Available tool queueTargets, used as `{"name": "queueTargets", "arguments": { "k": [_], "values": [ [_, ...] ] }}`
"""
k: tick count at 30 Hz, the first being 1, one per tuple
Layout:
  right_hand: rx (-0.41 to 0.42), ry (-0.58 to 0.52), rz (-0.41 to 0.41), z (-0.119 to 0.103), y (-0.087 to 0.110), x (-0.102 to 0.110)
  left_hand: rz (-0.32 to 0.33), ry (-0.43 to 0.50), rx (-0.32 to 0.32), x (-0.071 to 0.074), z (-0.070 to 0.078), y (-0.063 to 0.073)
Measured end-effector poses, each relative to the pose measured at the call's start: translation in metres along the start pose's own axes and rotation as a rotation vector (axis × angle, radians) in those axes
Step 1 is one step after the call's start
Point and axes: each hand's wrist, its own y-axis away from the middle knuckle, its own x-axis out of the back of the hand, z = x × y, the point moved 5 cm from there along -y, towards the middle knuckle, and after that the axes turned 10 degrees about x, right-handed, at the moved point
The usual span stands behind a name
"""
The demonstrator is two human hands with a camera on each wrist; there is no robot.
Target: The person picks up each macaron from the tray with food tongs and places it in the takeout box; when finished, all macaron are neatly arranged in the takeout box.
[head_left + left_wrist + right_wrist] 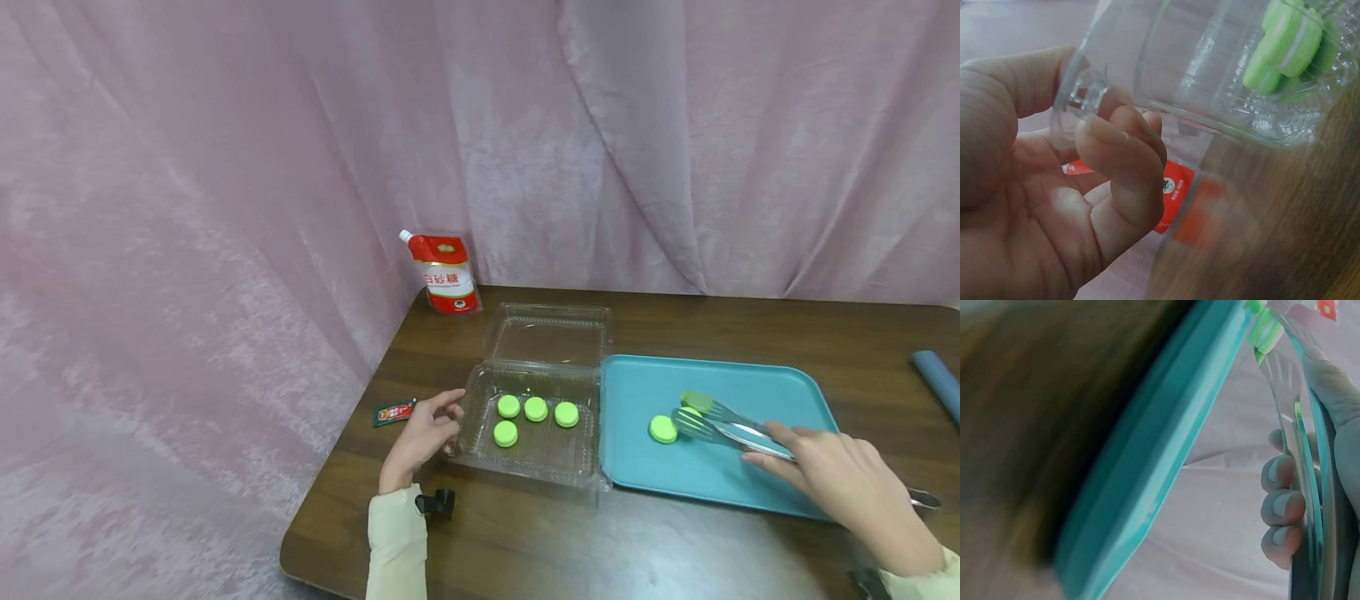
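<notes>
My left hand [427, 433] pinches the left rim of a clear plastic clamshell box [543, 462], thumb and fingers on either side of the edge in the left wrist view. Inside the box lie several light-green macarons [506, 433]. My right hand [847, 471] grips metal tongs [738, 433] over a turquoise tray [637, 471]. Between the tongs' fork-like tips is a green macaron [1267, 332], partly hidden by them. Just left of it, another macaron [663, 429] lies flat on the tray.
The box's lid [551, 337] lies folded back behind it. At the back left corner stands a red sugar pouch [447, 275]. A small red-and-green packet [393, 413] lies left of the box, and a blue roll [937, 379] at the far right. Pink curtains hang behind the table.
</notes>
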Motion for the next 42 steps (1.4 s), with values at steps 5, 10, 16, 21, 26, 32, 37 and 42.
{"name": "queueTargets", "arguments": {
  "k": [5,10,16,21,26,32,37,42],
  "values": [
    [0.052,0.005,0.069,-0.004,-0.016,0.001,0.004,0.009,0.016,-0.002,0.000,0.000],
    [0.103,-0.013,0.103,-0.012,-0.034,0.002,0.004,0.005,0.017,-0.001,-0.001,-0.001],
    [0.140,-0.030,0.108,-0.024,-0.055,0.005,0.012,-0.013,0.015,0.000,-0.001,-0.001],
    [0.153,-0.049,0.077,-0.037,-0.073,0.003,0.021,-0.018,0.017,0.001,0.000,-0.001],
    [0.162,-0.068,0.024,-0.049,-0.087,0.000,0.015,-0.005,0.024,0.000,-0.001,-0.001],
    [0.161,-0.094,-0.036,-0.060,-0.101,-0.004,0.013,0.000,0.019,-0.002,-0.002,-0.002],
    [0.224,-0.092,0.002,-0.070,-0.110,-0.011,0.012,0.000,0.025,-0.002,-0.002,-0.002],
    [0.268,-0.105,0.032,-0.081,-0.116,-0.017,0.014,-0.003,0.024,-0.001,-0.002,0.000]
  ]
}}
